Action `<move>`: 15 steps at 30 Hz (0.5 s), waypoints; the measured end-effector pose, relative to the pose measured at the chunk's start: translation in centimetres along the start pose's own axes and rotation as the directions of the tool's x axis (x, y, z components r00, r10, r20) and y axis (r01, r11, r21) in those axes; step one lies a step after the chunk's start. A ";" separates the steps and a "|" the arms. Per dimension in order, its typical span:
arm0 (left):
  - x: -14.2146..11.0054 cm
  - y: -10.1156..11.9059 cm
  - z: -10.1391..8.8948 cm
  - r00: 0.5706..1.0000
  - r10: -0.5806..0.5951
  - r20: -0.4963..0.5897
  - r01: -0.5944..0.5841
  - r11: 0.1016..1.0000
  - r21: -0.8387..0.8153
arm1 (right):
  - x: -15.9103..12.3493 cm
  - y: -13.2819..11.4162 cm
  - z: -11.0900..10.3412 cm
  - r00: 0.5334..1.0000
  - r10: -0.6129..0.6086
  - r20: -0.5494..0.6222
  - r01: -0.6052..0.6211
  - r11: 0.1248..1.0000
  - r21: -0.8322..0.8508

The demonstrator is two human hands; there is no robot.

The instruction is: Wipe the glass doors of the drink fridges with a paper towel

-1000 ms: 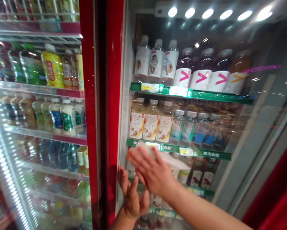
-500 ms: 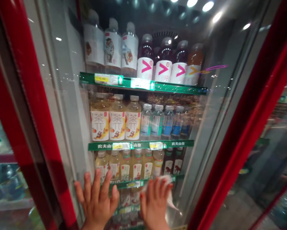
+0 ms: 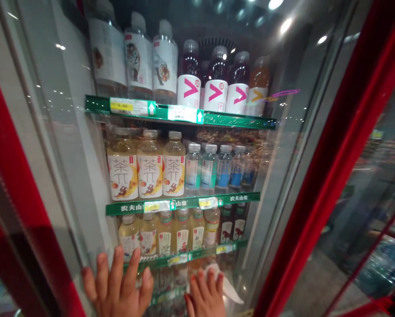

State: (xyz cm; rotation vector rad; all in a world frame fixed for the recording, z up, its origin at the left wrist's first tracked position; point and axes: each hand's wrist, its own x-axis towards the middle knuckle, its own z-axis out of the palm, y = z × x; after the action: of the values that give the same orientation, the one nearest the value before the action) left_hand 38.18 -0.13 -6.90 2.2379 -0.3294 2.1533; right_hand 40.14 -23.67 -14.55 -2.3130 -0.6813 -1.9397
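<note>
My left hand (image 3: 118, 284) is at the lower left with its fingers spread, palm toward the glass door (image 3: 285, 145) of a drinks cooler; nothing is in it. My right hand (image 3: 206, 293) lies lower down at the bottom middle, its fingers over a white cloth (image 3: 230, 288) against the glass. One corner of the cloth hangs out to the right of the fingers. The cloth could be a paper wipe; its kind is hard to tell. My palms and the rest of the cloth are hidden.
Red door frames rise at the left (image 3: 22, 198) and right (image 3: 319, 211). Behind the glass, tiger-label water bottles (image 3: 138, 57), tea bottles (image 3: 149, 169) and other drinks stand on green-edged shelves (image 3: 240, 119). Lights reflect at the top.
Both hands appear lower in the view, and the cloth has moved down with my right hand. The view has shifted, so the shelves look larger and further left.
</note>
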 end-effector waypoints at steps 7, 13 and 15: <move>0.1 -0.4 -0.4 1.000 0.007 0.024 -0.006 0.998 -0.063 | 9.8 11.8 -1.0 0.948 0.318 -0.033 -0.318 0.948 -0.006; -0.5 0.7 -0.3 0.994 -0.109 0.001 0.109 0.990 -0.088 | -0.8 7.3 0.5 0.847 0.510 -0.148 -0.510 0.859 0.043; -0.8 2.6 -0.4 0.959 -0.279 0.046 0.282 0.953 -0.112 | -3.5 3.7 1.4 0.949 0.256 -0.183 -0.244 0.966 0.084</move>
State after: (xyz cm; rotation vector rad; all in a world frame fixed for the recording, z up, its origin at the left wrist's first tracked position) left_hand 37.31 -2.50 -8.03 2.1076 -0.1241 1.9081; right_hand 42.31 -27.65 -17.24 -2.0266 -0.4002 -1.9606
